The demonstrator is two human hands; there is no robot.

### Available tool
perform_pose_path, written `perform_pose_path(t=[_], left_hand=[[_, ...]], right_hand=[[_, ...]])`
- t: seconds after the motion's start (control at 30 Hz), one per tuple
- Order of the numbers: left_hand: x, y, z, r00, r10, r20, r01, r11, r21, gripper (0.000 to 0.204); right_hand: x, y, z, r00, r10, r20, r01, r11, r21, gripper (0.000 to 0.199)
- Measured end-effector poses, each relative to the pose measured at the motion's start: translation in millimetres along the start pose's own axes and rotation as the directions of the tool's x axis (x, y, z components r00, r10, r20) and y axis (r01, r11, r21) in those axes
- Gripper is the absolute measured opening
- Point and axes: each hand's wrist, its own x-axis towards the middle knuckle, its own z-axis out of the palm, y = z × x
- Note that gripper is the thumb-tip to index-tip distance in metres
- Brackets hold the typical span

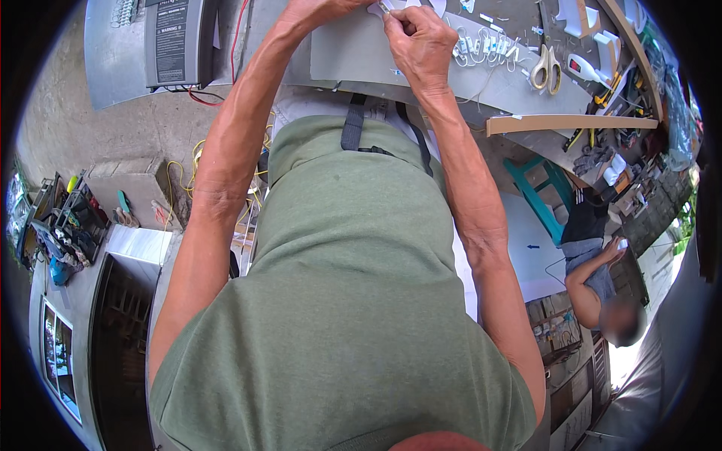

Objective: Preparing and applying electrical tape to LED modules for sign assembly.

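Note:
At the top edge my right hand (421, 45) is closed, its thumb and finger pinching a small white piece (385, 7). Beside it my left hand (327, 7) is partly cut off by the picture's edge; its fingers are bent in towards the white piece, and what they grip is hidden. Both hands are over a grey sheet (346, 56) on the work table. Just right of my right hand lie several small white modules (481, 46) joined by thin wires. Farther right are scissors (545, 71) with pale handles.
A grey power supply box (179, 45) with red wires stands at the left. A brown-edged strip (571, 124) juts over the table's right side, near a white handheld tool (585, 69). A green stool (541, 195) and another person (590, 278) are at the right.

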Motion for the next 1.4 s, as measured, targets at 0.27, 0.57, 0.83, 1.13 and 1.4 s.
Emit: perform_pose_path(t=[0.27,0.57,0.83,1.13,1.4], left_hand=[[-1,1,-2,1.0,0.004,0.001,-0.004,0.999,0.034,0.024],[-2,1,0,1.0,0.013,-0.017,-0.013,0.999,0.031,0.025],[-2,-1,2,0.999,0.019,-0.044,-0.015,0.996,0.086,0.028],[0,-3,4,0.997,0.04,-0.061,-0.032,0.99,0.139,0.029],[0,-7,9,0.994,0.052,-0.093,-0.033,0.98,0.196,0.03]], right_hand=[[2,2,3,0.997,-0.073,-0.036,0.073,0.997,-0.014,0.007],[0,-1,0,0.999,-0.036,0.003,0.036,0.999,-0.001,0.005],[1,-1,0,0.999,-0.032,0.018,0.032,0.999,-0.006,0.007],[1,-1,0,0.998,-0.056,0.019,0.056,0.998,-0.016,0.007],[2,3,2,0.995,-0.1,-0.001,0.1,0.992,-0.077,0.008]])
